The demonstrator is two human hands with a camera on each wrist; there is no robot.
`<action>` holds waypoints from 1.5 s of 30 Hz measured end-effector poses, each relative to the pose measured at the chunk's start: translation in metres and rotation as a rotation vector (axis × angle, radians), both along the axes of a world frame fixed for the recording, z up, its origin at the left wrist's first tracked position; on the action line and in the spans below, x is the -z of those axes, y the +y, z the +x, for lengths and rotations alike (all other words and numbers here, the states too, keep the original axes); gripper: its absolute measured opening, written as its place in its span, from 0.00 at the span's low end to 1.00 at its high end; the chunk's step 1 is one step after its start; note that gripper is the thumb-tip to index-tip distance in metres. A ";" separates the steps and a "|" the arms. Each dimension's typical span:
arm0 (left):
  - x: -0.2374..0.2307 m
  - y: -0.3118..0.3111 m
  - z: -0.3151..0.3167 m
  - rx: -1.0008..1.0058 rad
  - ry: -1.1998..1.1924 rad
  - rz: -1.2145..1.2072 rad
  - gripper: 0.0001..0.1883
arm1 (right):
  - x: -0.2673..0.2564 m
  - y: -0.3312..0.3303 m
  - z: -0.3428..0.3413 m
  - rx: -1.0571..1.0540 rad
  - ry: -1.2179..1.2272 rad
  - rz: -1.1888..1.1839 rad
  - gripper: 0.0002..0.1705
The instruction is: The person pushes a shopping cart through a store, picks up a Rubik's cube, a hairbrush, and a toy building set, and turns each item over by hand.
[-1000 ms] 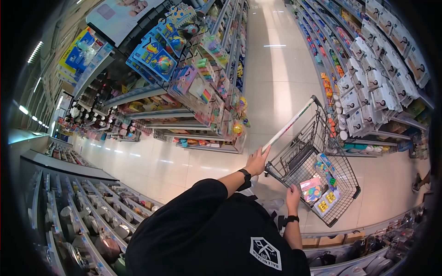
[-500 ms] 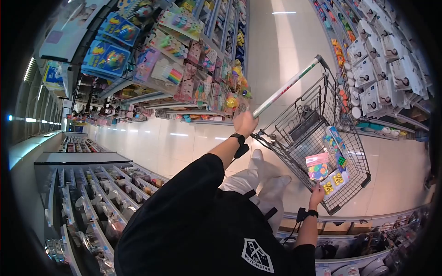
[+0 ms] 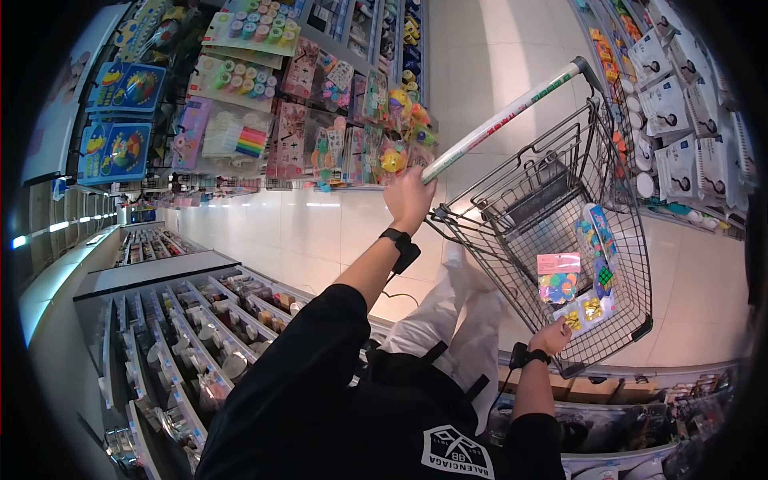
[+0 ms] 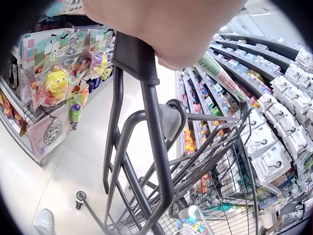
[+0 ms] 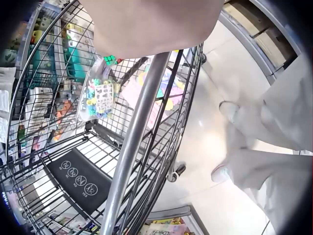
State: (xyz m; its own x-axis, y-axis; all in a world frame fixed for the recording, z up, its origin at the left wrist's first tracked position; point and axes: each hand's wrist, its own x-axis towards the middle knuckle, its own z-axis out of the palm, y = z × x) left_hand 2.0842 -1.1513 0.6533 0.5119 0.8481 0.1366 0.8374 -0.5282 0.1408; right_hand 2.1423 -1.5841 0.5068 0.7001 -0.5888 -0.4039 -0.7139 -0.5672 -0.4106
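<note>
A grey wire shopping cart (image 3: pixel 636 256) stands before me. My left hand (image 3: pixel 410 198) grips the near end of its white push handle (image 3: pixel 504 122), beside the dark corner fitting (image 4: pixel 137 58). Farther along the near side, my right hand (image 3: pixel 552 336) holds the cart's metal side rail (image 5: pixel 131 156); in the right wrist view the hand hides that part of the rail. Inside the basket lie a pink-topped packet (image 3: pixel 558 280) of colourful shapes, a clear pack with yellow pieces (image 3: pixel 591 309), a green puzzle cube (image 3: pixel 604 277) and a bag of small colourful pieces (image 5: pixel 100 98).
Toys and craft packs (image 3: pixel 232 140) hang on a shelf end left of the handle. White packs (image 3: pixel 680 160) hang at the right. Shelves of household goods (image 3: pixel 192 336) stand at lower left, and another shelf (image 3: pixel 624 392) runs close along the cart's lower side. An aisle of pale tiles (image 3: pixel 480 64) stretches ahead.
The cart and left hand shift nearer the hanging toys, while the view turns. My right hand has moved farther along the cart's side. The left hand keeps its grip on the handle.
</note>
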 end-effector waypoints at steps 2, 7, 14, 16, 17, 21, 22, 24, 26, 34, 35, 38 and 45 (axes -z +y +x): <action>0.001 0.001 -0.002 0.006 -0.011 0.016 0.13 | 0.015 -0.005 -0.009 -0.024 0.005 0.001 0.34; 0.005 -0.005 -0.016 0.033 -0.062 -0.030 0.13 | 0.007 -0.013 -0.028 -0.015 0.014 0.089 0.33; -0.002 -0.031 -0.037 0.054 -0.135 -0.091 0.13 | -0.015 -0.030 -0.043 -0.050 0.029 0.053 0.34; -0.001 -0.040 -0.043 0.051 -0.116 -0.077 0.13 | -0.025 -0.032 -0.042 -0.046 0.024 0.059 0.34; -0.003 -0.048 -0.047 0.050 -0.112 -0.064 0.13 | -0.024 -0.036 -0.042 -0.045 0.012 0.068 0.34; -0.016 -0.078 -0.063 0.034 -0.069 -0.167 0.14 | -0.022 -0.067 -0.041 -0.017 -0.033 0.074 0.34; -0.022 -0.085 -0.069 0.047 -0.011 -0.252 0.15 | -0.019 -0.076 -0.038 0.000 -0.083 0.121 0.34; -0.028 -0.098 -0.079 0.083 -0.010 -0.311 0.16 | 0.014 -0.117 -0.032 -0.016 -0.212 0.245 0.34; -0.031 -0.109 -0.095 0.172 0.045 -0.481 0.21 | 0.036 -0.158 -0.029 -0.108 -0.312 0.451 0.34; -0.043 -0.157 -0.130 0.400 0.539 -0.650 0.36 | 0.056 -0.249 -0.111 -0.107 -0.006 0.299 0.36; -0.050 -0.167 -0.128 0.400 0.638 -0.664 0.40 | 0.043 -0.236 -0.125 0.212 0.147 0.709 0.35; -0.044 -0.185 -0.126 0.489 0.830 -0.675 0.49 | -0.011 -0.187 -0.146 -0.031 0.121 0.965 0.38; -0.073 -0.239 -0.081 0.851 1.247 -0.659 0.36 | -0.030 -0.168 -0.144 0.152 -0.195 1.029 0.49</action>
